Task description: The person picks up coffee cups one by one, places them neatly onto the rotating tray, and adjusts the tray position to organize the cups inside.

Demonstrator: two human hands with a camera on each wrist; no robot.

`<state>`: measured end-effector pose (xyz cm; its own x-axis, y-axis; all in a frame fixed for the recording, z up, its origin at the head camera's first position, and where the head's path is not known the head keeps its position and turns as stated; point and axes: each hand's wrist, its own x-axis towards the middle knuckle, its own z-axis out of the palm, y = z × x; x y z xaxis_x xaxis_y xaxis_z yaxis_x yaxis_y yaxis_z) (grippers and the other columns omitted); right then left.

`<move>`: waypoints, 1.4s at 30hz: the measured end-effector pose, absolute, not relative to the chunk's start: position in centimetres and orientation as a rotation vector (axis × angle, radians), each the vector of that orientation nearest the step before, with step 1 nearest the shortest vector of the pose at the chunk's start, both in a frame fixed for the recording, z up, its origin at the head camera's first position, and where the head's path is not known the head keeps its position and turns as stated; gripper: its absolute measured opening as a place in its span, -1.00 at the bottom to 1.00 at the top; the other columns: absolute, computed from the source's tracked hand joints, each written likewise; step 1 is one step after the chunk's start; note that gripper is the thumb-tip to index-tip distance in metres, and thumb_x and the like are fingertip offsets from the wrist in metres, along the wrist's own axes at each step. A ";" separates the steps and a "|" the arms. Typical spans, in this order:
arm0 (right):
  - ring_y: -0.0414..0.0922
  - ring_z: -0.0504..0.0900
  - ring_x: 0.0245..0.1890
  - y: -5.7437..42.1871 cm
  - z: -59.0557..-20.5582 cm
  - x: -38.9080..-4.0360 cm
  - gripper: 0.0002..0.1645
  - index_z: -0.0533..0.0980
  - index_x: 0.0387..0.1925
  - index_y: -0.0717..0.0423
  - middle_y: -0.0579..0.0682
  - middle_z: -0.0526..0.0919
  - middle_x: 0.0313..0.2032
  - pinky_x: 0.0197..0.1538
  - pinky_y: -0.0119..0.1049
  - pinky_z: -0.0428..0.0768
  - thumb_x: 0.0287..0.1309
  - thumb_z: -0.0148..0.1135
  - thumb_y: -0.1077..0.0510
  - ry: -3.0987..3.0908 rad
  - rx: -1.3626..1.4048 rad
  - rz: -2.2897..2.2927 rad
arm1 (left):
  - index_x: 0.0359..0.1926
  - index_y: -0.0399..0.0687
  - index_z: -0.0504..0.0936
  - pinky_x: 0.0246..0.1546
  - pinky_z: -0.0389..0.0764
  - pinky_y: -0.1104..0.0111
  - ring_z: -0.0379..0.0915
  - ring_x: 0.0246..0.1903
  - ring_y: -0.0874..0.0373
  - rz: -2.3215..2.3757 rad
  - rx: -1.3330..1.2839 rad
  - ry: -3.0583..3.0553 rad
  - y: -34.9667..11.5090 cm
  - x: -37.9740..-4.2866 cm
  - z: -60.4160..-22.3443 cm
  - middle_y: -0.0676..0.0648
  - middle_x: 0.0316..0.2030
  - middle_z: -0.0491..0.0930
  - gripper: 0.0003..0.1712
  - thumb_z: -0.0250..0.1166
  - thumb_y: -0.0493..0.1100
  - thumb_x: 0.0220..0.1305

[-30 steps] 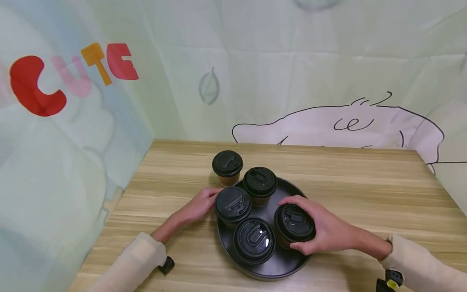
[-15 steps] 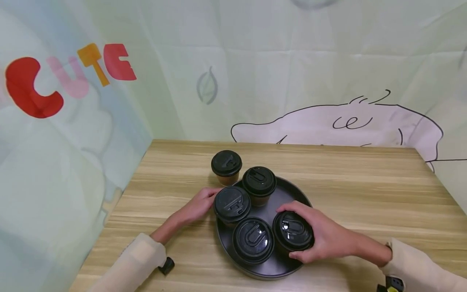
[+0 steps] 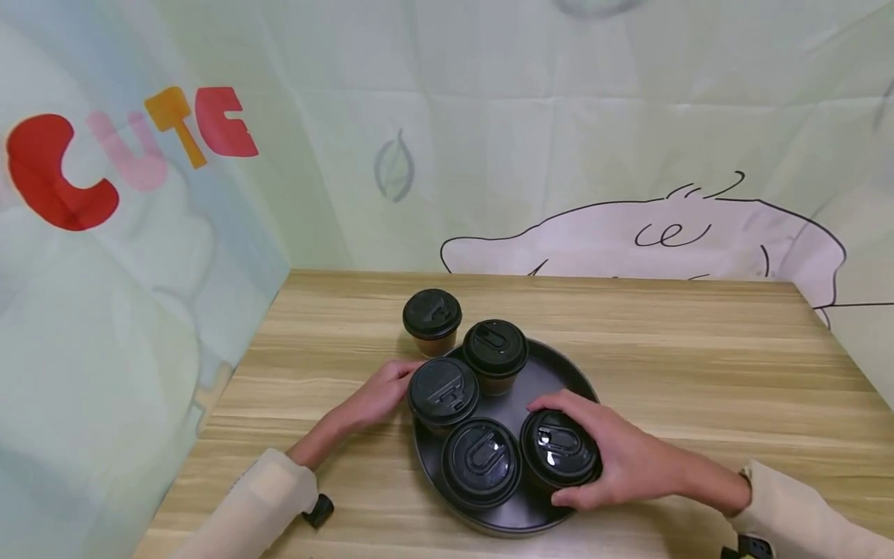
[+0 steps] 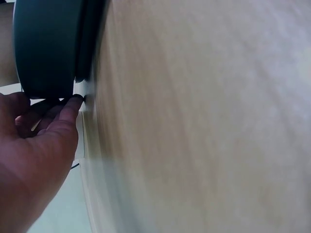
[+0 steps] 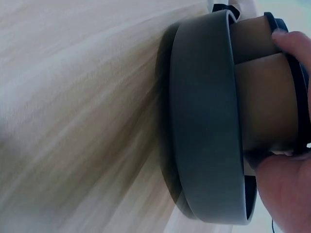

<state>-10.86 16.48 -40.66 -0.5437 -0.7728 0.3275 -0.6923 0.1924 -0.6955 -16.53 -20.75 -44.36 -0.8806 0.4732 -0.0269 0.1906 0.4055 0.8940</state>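
In the head view a round black tray (image 3: 517, 522) carries several paper coffee cups with black lids. My right hand (image 3: 618, 458) grips the lidded coffee cup (image 3: 560, 448) on the tray's right side, thumb at the near side and fingers round the far side. The right wrist view shows this cup's brown wall (image 5: 267, 104) inside the tray's rim (image 5: 209, 121). At the tray's left side, my left hand (image 3: 380, 392) holds the tray's edge, its fingertips partly hidden behind a cup (image 3: 444, 392). In the left wrist view, thumb and fingers pinch the tray's dark wall (image 4: 46, 48).
Another lidded cup (image 3: 432, 318) stands on the wooden table (image 3: 698, 349) just behind the tray's left side. Two more cups on the tray are a back one (image 3: 495, 349) and a front one (image 3: 482, 463). A printed cloth (image 3: 559, 140) hangs behind and left of the table.
My right hand has brought its cup slightly nearer and lower on the tray, beside the front cup. My left hand keeps its hold on the tray's edge.
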 end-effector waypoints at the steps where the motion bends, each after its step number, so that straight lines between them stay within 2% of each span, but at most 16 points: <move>1: -0.12 0.50 0.23 16.6 -40.6 -10.9 0.17 0.26 0.48 -0.04 -0.16 0.49 0.27 0.31 -0.29 0.42 -0.10 0.72 -0.09 2.351 -1.438 -1.277 | 0.31 -0.30 0.58 0.31 0.41 0.04 0.45 0.24 0.01 1.462 0.582 2.393 -20.7 -16.5 -44.4 -0.19 0.21 0.62 -0.54 -0.07 -0.16 0.66; 4: -0.09 0.46 0.31 17.2 -40.6 -11.2 0.16 0.22 0.53 -0.02 -0.14 0.43 0.37 0.36 -0.20 0.40 -0.02 0.66 -0.09 2.371 -1.393 -1.259 | 0.30 -0.28 0.60 0.30 0.41 0.04 0.46 0.21 0.03 1.459 0.578 2.399 -20.8 -16.5 -44.4 -0.18 0.19 0.63 -0.54 -0.06 -0.16 0.66; 8: -0.03 0.41 0.40 18.0 -40.3 -12.3 -0.02 0.21 0.54 0.07 -0.03 0.38 0.44 0.42 -0.18 0.35 0.16 0.46 0.12 2.365 -1.340 -1.343 | 0.32 -0.25 0.59 0.31 0.40 0.05 0.45 0.21 0.05 1.475 0.570 2.376 -20.7 -16.4 -44.3 -0.17 0.22 0.61 -0.54 -0.06 -0.14 0.67; 11: 0.00 0.40 0.41 18.4 -40.1 -14.0 -0.21 0.25 0.50 0.13 0.02 0.41 0.42 0.42 -0.19 0.35 0.30 0.31 0.30 2.403 -1.257 -1.427 | 0.33 -0.25 0.58 0.31 0.40 0.08 0.44 0.21 0.07 1.480 0.567 2.365 -20.7 -16.4 -44.2 -0.17 0.23 0.60 -0.54 -0.07 -0.14 0.67; 16: 0.09 0.45 0.35 19.1 -40.8 -17.4 -0.45 0.34 0.44 0.13 0.08 0.48 0.34 0.38 0.02 0.40 0.51 0.16 0.21 2.564 -1.014 -1.429 | 0.31 -0.26 0.60 0.21 0.45 0.26 0.46 0.09 0.09 1.471 0.585 2.379 -20.8 -16.4 -44.3 -0.15 0.14 0.64 -0.54 -0.07 -0.15 0.67; 21: 0.18 0.47 0.34 19.3 -42.3 -19.7 -0.48 0.35 0.45 0.18 0.21 0.47 0.37 0.32 0.19 0.43 0.61 0.03 0.07 2.540 -0.888 -1.344 | 0.29 -0.24 0.62 0.11 0.46 0.36 0.47 0.00 0.11 1.468 0.608 2.386 -20.8 -16.3 -44.3 -0.11 0.05 0.66 -0.54 -0.06 -0.12 0.67; 27: 0.12 0.42 0.39 18.0 -43.9 -21.2 -0.49 0.40 0.46 0.14 0.12 0.51 0.37 0.36 0.19 0.36 0.64 -0.05 0.07 2.486 -0.931 -1.241 | 0.28 -0.26 0.62 0.13 0.47 0.34 0.48 0.03 0.13 1.467 0.612 2.398 -20.8 -16.3 -44.2 -0.13 0.08 0.66 -0.54 -0.06 -0.12 0.67; 33: 0.10 0.38 0.42 16.6 -44.3 -21.8 -0.50 0.41 0.45 0.19 0.12 0.51 0.36 0.42 0.15 0.30 0.64 -0.05 0.14 2.447 -0.926 -1.265 | 0.33 -0.28 0.57 0.29 0.42 0.20 0.44 0.24 0.04 1.472 0.588 2.376 -20.9 -16.2 -44.3 -0.19 0.22 0.61 -0.53 -0.07 -0.14 0.67; 36: 0.13 0.40 0.40 16.4 -44.2 -21.8 -0.52 0.42 0.44 0.22 0.15 0.53 0.34 0.40 0.18 0.31 0.63 -0.06 0.18 2.441 -0.923 -1.285 | 0.35 -0.30 0.55 0.32 0.38 0.21 0.41 0.30 0.03 1.475 0.582 2.369 -21.0 -16.2 -44.3 -0.20 0.26 0.58 -0.52 -0.07 -0.14 0.67; 38: 0.14 0.40 0.40 16.5 -44.2 -21.7 -0.52 0.43 0.43 0.23 0.16 0.53 0.34 0.40 0.19 0.32 0.63 -0.06 0.19 2.444 -0.931 -1.287 | 0.30 -0.31 0.59 0.25 0.42 0.28 0.46 0.20 0.08 1.480 0.570 2.375 -21.0 -16.1 -44.3 -0.16 0.15 0.64 -0.54 -0.06 -0.15 0.67; 40: 0.13 0.41 0.39 16.7 -44.2 -21.6 -0.53 0.44 0.42 0.21 0.15 0.54 0.33 0.40 0.18 0.32 0.62 -0.05 0.20 2.447 -0.921 -1.291 | 0.20 -0.31 0.65 0.07 0.46 0.35 0.50 -0.01 0.12 1.485 0.557 2.381 -21.0 -16.1 -44.4 -0.10 -0.09 0.67 -0.57 -0.06 -0.16 0.67; 42: 0.10 0.43 0.38 17.0 -44.3 -21.4 -0.54 0.45 0.41 0.20 0.13 0.56 0.32 0.39 0.16 0.33 0.62 -0.04 0.20 2.453 -0.909 -1.290 | 0.04 -0.31 0.68 -0.13 0.43 0.37 0.44 -0.23 0.13 1.493 0.542 2.386 -20.9 -16.1 -44.4 -0.02 -0.33 0.55 -0.61 -0.04 -0.19 0.65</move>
<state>-21.38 17.02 -44.25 -0.7829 -0.6164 0.0847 -0.4190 0.4217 -0.8041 -16.12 -20.95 -44.44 -0.8923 0.4503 -0.0323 0.1678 0.3973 0.9022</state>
